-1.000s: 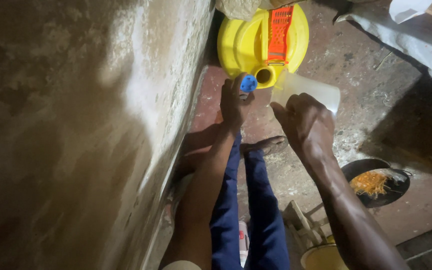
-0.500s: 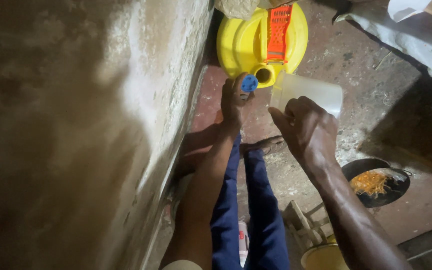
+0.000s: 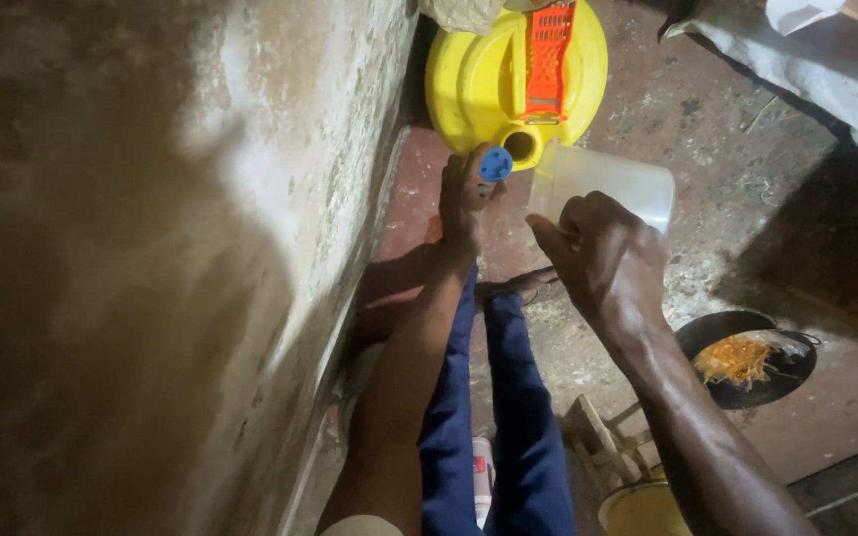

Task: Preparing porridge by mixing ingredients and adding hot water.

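A yellow jerrycan (image 3: 489, 79) with an orange handle (image 3: 548, 55) stands on the floor by the wall, its round opening (image 3: 519, 145) uncovered. My left hand (image 3: 461, 199) holds a small blue cap (image 3: 495, 164) just left of that opening. My right hand (image 3: 603, 253) grips a translucent plastic jug (image 3: 608, 184), tilted with its spout close to the opening. My legs in blue trousers (image 3: 494, 397) stretch below.
A rough plastered wall (image 3: 151, 268) fills the left side. A dark pan (image 3: 747, 357) with orange shredded food sits on the floor at right. A yellow bucket rim (image 3: 638, 511) and a pale wooden stool (image 3: 603, 447) lie near my right leg. Grey sacking (image 3: 806, 60) is at top right.
The jug has shifted slightly left toward the jerrycan's opening. The left hand keeps the blue cap in almost the same place.
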